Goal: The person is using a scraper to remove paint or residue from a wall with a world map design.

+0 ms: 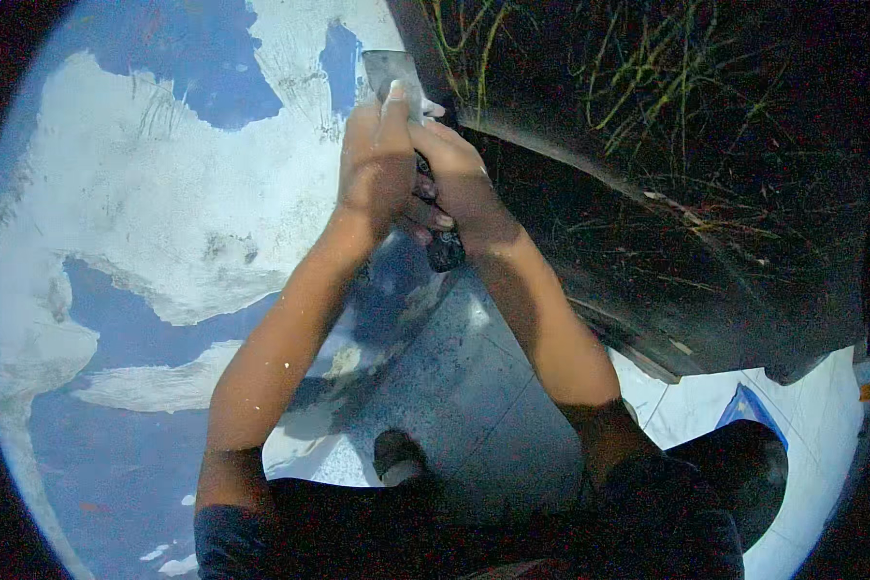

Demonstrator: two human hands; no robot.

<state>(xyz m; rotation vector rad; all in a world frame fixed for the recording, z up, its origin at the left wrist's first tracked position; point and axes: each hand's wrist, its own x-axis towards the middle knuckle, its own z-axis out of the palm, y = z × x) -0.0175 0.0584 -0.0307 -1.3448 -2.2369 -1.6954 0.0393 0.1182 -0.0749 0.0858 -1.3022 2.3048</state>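
Both my hands are on a scraper with a flat metal blade and a dark handle. My left hand is wrapped around the tool, its thumb lying along the blade. Pressed close beside it, my right hand also grips the tool; its fingers are partly hidden. The blade's wide end points away from me, near the right edge of a wall surface patched in blue and white with jagged borders. Whether the blade touches that surface cannot be told. White specks dot my left forearm.
To the right is a dark area with thin, tangled plant stems beyond a ledge. Below my arms lies a grey tiled floor in shadow. A blue triangular object lies on brighter tiles at lower right.
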